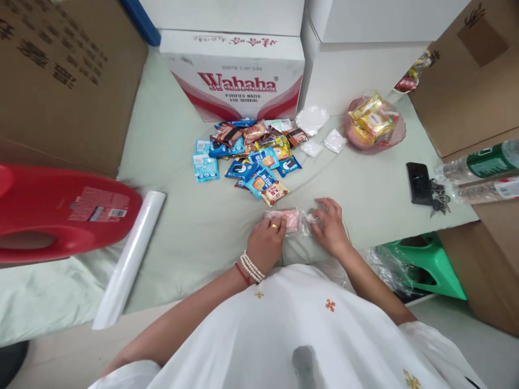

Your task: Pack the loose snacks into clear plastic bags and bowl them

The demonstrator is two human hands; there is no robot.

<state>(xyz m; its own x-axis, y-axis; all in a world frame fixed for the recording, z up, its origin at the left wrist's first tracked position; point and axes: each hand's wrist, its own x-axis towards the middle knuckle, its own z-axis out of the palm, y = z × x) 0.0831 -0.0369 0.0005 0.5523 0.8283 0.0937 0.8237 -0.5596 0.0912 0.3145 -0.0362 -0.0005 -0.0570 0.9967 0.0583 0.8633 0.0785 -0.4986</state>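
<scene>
A small pink packet [290,219] in crinkled clear plastic wrap [304,222] lies flat on the cloth-covered table in front of me. My left hand [267,240] grips the packet's left part, its fingers closed over the near edge. At the other end, my right hand [330,227] pinches the loose wrap between thumb and fingers, with the upper fingers bent outward. Just beyond the packet is a pile of wrapped snacks [263,156] in blue, brown and yellow packaging. Part of the pink packet is hidden under my left fingers.
A Wahaha carton [239,81] stands behind the snacks. To the right are white wrapped packets [312,120], a pink bowl [375,141] of snacks, a black phone-like object [419,183] with keys [440,197], and plastic bottles [488,162]. A film roll [130,259] and red container [68,208] lie left.
</scene>
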